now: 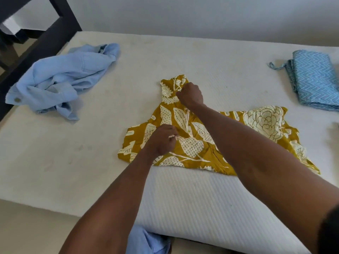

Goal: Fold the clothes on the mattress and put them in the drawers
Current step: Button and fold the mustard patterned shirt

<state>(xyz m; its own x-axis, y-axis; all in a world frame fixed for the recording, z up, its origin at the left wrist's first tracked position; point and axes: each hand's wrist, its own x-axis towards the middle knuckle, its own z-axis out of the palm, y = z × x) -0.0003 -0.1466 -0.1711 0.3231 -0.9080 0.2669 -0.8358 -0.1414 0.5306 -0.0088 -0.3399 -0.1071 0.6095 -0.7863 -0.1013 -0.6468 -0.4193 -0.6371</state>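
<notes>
Mustard garment [200,140] mid-mattress [73,162], both hands pinching it.

no readable text, labels, numbers or signs

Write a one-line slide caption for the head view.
Both hands, left and right, grip a mustard floral garment on the mattress, beside a crumpled blue shirt.

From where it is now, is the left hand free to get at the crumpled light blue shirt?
Probably not yet. The left hand pinches the mustard floral garment; the light blue shirt lies apart to its left, with only bare mattress between them.
</notes>
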